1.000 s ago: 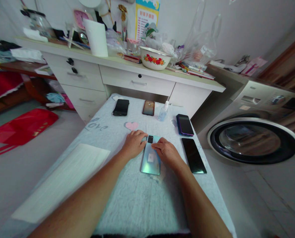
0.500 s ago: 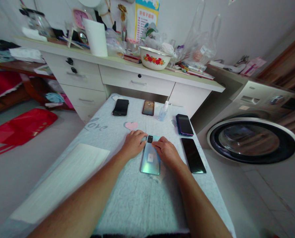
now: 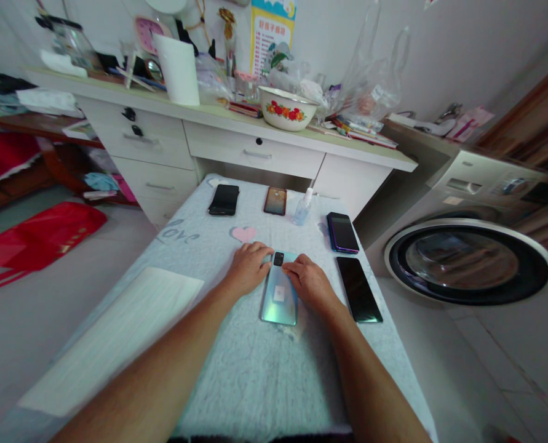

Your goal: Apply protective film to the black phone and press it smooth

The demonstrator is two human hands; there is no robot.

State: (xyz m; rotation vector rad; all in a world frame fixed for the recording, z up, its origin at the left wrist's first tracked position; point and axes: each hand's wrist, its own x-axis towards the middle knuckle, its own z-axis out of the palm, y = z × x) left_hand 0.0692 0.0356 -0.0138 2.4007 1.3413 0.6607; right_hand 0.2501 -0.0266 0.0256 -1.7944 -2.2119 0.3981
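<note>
A shiny teal-blue smartphone [image 3: 280,307] lies back side up on the cloth-covered table, with a black camera block at its far end and a small white label in its middle. My left hand [image 3: 250,267] holds the phone's upper left edge, fingers curled and thumb against its side. Over the phone's right side, my right hand [image 3: 309,280] has its thumb and fingertips pinched together by the camera block. Whatever may be between those fingertips is too small to make out.
Right of the phone lie a black-screened phone [image 3: 359,289] and a purple-edged phone [image 3: 344,232]. Farther back are a spray bottle [image 3: 302,209], a brown phone case [image 3: 275,201] and a black phone [image 3: 224,200]. A white cloth [image 3: 117,338] lies left. A washing machine [image 3: 467,184] stands right.
</note>
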